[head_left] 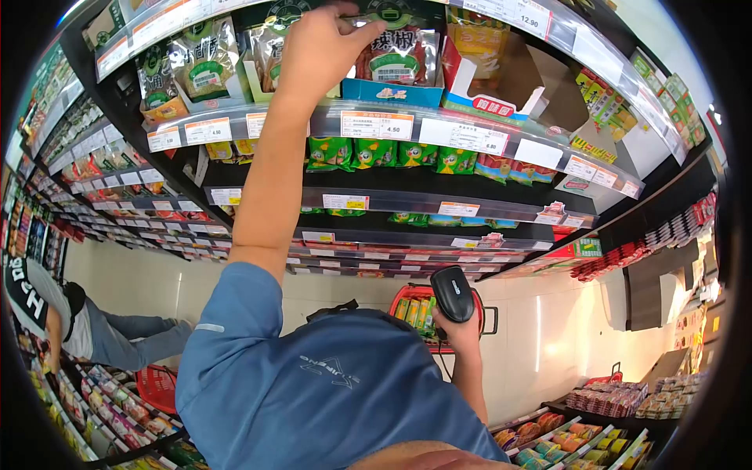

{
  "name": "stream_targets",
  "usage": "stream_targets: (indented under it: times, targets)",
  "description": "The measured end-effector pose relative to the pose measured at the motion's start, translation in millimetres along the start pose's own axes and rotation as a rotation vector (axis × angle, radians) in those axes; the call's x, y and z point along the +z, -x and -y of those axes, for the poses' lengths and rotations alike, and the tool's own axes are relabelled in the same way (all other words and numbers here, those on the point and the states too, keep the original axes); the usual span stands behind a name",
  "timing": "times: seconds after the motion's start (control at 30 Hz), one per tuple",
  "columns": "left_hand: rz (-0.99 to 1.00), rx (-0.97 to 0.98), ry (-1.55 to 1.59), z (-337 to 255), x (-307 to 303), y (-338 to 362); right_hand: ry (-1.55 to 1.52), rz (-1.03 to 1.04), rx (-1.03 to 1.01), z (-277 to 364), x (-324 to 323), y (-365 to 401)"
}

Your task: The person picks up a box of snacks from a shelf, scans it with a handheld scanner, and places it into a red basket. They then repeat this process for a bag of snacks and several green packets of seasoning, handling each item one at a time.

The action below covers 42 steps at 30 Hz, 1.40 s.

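Note:
My left hand (333, 41) reaches up to the shelf, its thumb stretched out against the top of a clear packet of dried chilli (398, 56). Thumb and index finger are apart; the other fingertips are partly hidden near the packets' green headers. The chilli packet stands in a blue display box (392, 92). Beside it, to the left, another seasoning packet (270, 48) is partly covered by my wrist. Lower down, my right hand (460, 327) is wrapped round a black handheld barcode scanner (452, 294), which is held above a red shopping basket (401, 296).
Price labels (377, 125) line the shelf edge. Green snack bags (374, 153) fill the shelf below. Yellow and green packs (415, 312) lie in the basket. At the left, another person (102, 321) bends over a display beside a red basket (157, 389).

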<state>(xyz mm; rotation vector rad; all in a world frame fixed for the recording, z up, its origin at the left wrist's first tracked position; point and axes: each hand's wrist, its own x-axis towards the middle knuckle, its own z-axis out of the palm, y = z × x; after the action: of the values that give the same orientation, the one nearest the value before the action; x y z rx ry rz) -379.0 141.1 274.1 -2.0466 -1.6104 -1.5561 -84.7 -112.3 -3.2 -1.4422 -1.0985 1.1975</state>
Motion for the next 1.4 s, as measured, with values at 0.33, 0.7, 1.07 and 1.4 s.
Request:
stream_targets:
  times: [0.33, 0.7, 1.07, 1.4]
  targets:
    - [-0.169, -0.093, -0.260, -11.9, 1.8, 7.6, 0.174, 0.005, 0.025, 30.2, -12.9, 12.9]
    - [-0.067, -0.138, -0.486, -20.7, 6.5, 6.1, 0.186, 0.053, -0.069, 10.8, -36.3, 3.9]
    - [-0.141, -0.123, -0.444, -24.1, 19.8, -5.5, 0.124, 0.094, -0.124, -2.9, -44.9, -3.6]
    - [-0.194, -0.078, 0.161, 5.0, 25.5, -6.2, 0.158, 0.073, -0.085, -6.6, -46.2, -1.6]
